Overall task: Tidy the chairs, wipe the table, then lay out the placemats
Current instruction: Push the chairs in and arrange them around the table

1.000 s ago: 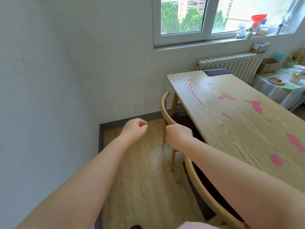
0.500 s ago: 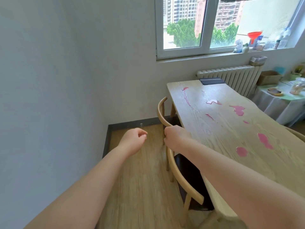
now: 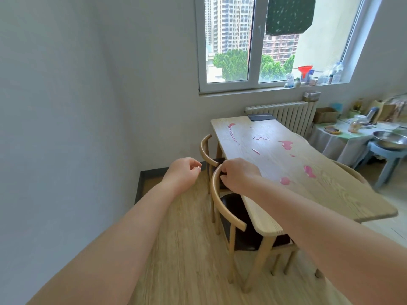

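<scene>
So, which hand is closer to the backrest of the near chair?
Right. The right hand grips the near chair at its curved backrest; the left hand hangs beside it, loosely curled, not touching.

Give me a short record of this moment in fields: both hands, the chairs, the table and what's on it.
right hand: grips the curved back rail of the near chair
left hand: loosely curled, holds nothing, apart from the chairs
near chair: dark seat partly under the table
far chair: beside the table's left edge, nearer the window
table: wooden top with pink spills
dark flat item: at the table's far end
placemats: none laid out
</scene>
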